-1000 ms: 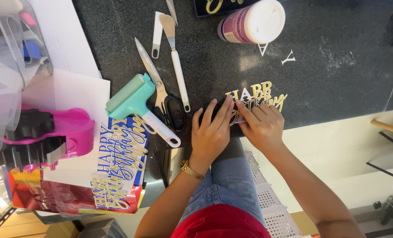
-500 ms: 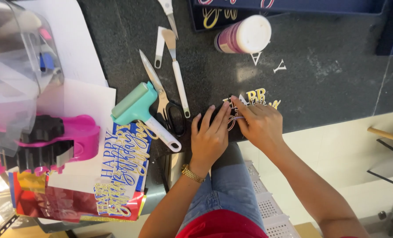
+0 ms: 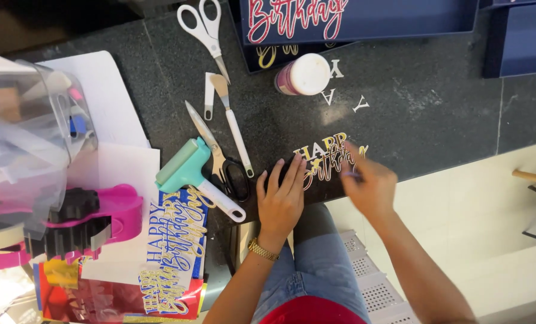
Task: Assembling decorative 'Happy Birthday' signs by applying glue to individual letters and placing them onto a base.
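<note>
A gold cut-out of script lettering (image 3: 327, 153) lies on the dark stone table (image 3: 436, 108) near its front edge. My left hand (image 3: 281, 197), with a gold watch on the wrist, rests flat with spread fingers, and its fingertips press the cut-out's left end. My right hand (image 3: 371, 186) is blurred over the cut-out's right end. Its fingers pinch a thin purple tool (image 3: 352, 174) whose tip is at the lettering.
Black-handled scissors (image 3: 230, 173), a teal roller (image 3: 187, 168) and a white spatula (image 3: 232, 120) lie left of my hands. Behind are a white-lidded glitter jar (image 3: 304, 75), loose white letters (image 3: 360, 105), white scissors (image 3: 203, 27) and a dark blue card (image 3: 400, 18). A pink tape dispenser (image 3: 115, 207) stands far left.
The view has closed in on the table. My right hand has drawn back to the cut-out's right end. My left hand has flattened at its left end.
</note>
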